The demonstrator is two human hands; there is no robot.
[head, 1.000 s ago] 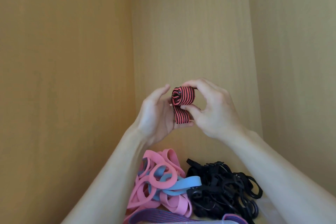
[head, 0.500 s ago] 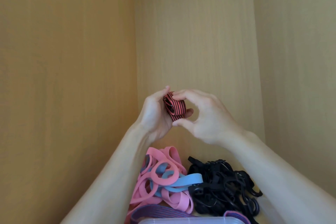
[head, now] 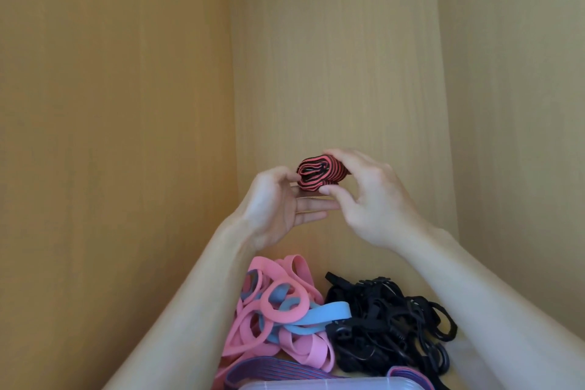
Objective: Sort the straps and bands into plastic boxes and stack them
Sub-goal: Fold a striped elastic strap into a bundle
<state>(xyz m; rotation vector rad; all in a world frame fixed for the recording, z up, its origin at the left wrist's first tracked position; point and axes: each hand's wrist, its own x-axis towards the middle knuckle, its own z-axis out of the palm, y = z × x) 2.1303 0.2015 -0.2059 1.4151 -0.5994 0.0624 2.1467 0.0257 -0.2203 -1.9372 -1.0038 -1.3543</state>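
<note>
Right hand point(head: 376, 199) has the rolled red-and-black strap point(head: 321, 175) up in the air, thumb below and fingers curled over the top, clamped firmly on it. Left hand point(head: 275, 209) sits at the roll's 8 o'clock, fingers straight and relaxed, thumb tip at the roll's end; whether it touches, I cannot tell. Down at 6 o'clock lies a heap of pink bands point(head: 278, 298) with a blue band point(head: 329, 313) through it. The black straps point(head: 389, 323) are piled at 5 o'clock, touching the heap. A purple strap point(head: 269, 372) and a plastic box point(head: 332, 386) are at the bottom edge.
</note>
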